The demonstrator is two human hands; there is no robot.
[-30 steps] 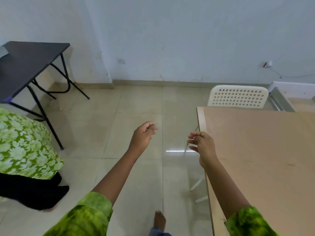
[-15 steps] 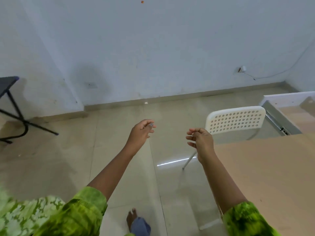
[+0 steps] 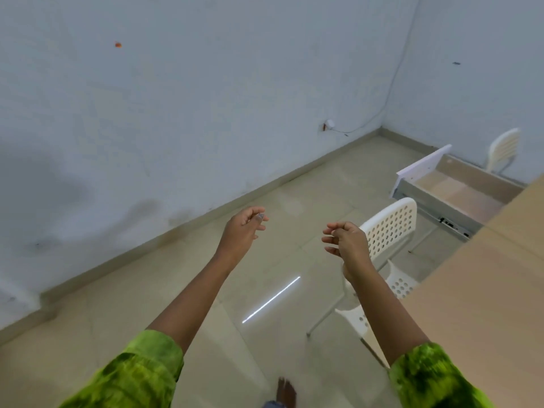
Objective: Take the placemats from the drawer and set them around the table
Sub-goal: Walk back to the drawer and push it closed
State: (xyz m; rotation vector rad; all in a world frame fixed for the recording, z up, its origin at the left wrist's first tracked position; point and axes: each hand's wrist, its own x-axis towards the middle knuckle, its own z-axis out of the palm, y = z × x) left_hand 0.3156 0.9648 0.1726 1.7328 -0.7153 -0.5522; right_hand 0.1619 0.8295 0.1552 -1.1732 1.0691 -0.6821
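**A:** What are the hands doing?

**B:** I see both held out in front of me, apart from each other. The left hand (image 3: 244, 228) has its fingers bent softly and holds nothing. The right hand (image 3: 348, 241) looks the same, with soft bent fingers and nothing in it.

**A:** What is around them?

**B:** Under them is the shiny floor (image 3: 176, 290). Just past the right hand stands a white chair with holes (image 3: 388, 231), next to the table (image 3: 485, 304) on my right. Behind the chair, the drawer (image 3: 424, 167) is pulled out, well apart from both hands.

**A:** Where are the placemats?

**B:** I can't see one for sure. The drawer shows a flat tan layer inside, and I can't tell if that is mats or just the bottom. There are none on the part of the table I can see.

**A:** So which step is this?

**B:** I think it is the walk to the drawer, so the job has hardly begun. For the next move I need to go around the chair and get close. Then I reach down into the drawer with both hands. If the mats are thin, I must slide my fingers under them to lift them out.
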